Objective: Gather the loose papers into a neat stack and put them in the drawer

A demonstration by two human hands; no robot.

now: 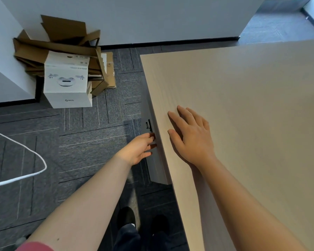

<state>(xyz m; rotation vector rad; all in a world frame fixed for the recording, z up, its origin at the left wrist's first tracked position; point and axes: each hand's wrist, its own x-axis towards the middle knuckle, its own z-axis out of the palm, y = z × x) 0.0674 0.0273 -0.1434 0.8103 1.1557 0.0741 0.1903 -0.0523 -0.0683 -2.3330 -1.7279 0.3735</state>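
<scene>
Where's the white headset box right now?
In the head view, the white headset box stands on the carpet at upper left, against a pile of flattened cardboard by the wall, well left of the desk.

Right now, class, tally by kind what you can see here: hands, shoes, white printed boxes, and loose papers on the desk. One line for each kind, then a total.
Hands: 2, the left hand at the drawer front, the right hand flat on the desk
Shoes: 2
White printed boxes: 1
Loose papers on the desk: 0
Total: 5
</scene>
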